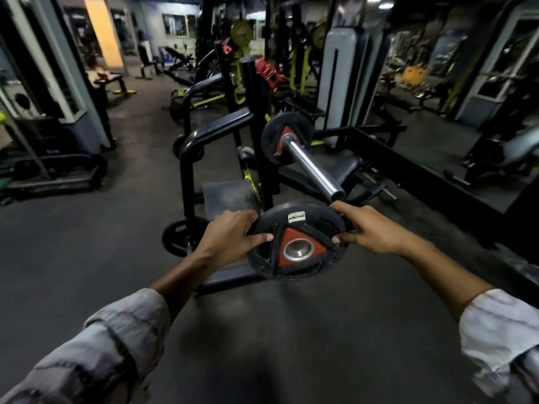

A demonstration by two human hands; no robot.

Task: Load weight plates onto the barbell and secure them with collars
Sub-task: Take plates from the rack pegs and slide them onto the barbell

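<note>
Head view: both arms reach forward, the left hand [233,234] and right hand [369,228] gripping opposite rims of a black round rubber weight plate with a red triangular hub [297,243], held tilted just below the open tip of the chrome steel barbell sleeve [313,166], apart from it.

We hold a weight plate [297,242] between us and the barbell sleeve [313,167], our left hand [233,237] on its left edge and our right hand [369,230] on its right edge, just short of the sleeve's open end. Farther along the sleeve a second plate [287,138] sits on the bar, against the rack upright [262,147] to its left. Left of the upright stands a curved frame [192,147], with another plate [180,236] low on the floor [87,243] beside our left hand.
</note>
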